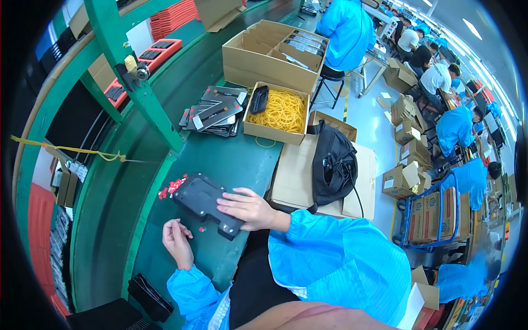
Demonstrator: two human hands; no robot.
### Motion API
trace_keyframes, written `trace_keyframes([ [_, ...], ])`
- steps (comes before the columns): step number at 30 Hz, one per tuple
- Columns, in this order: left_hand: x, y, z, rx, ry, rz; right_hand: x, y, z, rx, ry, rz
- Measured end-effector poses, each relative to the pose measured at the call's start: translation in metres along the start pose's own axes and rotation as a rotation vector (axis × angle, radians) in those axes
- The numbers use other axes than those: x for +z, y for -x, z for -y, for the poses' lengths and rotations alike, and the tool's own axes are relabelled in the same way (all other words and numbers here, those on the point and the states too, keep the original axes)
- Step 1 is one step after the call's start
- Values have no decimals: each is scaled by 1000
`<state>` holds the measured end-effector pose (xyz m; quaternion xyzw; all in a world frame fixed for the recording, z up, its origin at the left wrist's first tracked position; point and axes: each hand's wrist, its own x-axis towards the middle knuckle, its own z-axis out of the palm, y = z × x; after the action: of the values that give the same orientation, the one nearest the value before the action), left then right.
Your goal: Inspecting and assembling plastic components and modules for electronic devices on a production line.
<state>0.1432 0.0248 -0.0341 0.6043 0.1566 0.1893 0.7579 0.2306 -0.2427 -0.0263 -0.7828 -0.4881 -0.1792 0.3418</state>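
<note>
A black fixture plate [202, 201] with small bright studs and a narrower end lies on the green bench in front of me. My right hand [247, 209] rests flat on its right side, fingers stretched over the surface. To the near left of the plate, my left hand [177, 242] hovers with its fingers curled together; anything small between them is hidden. Small red-and-white pieces [171, 187] lie scattered at the plate's far left edge. A few more red bits [202, 229] sit on the bench just nearer than the plate.
Flat grey-black panels [214, 113] are stacked farther up the bench, beside a carton of yellow rubber bands [286, 110]. Behind stands a larger divided carton [269, 60]. A black bag [333, 165] lies on cardboard at right. A green post [132, 82] rises at left.
</note>
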Motion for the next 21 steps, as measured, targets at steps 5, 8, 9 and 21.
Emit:
trace_keyframes([
  [5, -2, 2, 2, -8, -3, -2, 1, -8, -4, -86, 45, 88],
  [8, -1, 2, -1, -3, 5, -5, 1, -8, -3, -84, 28, 68],
  [9, -1, 1, -1, -11, 4, -1, 2, -8, -3, -80, 27, 71],
  [21, -11, 7, 0, 52, 128, -1, 7, -10, -2, -68, 15, 60],
])
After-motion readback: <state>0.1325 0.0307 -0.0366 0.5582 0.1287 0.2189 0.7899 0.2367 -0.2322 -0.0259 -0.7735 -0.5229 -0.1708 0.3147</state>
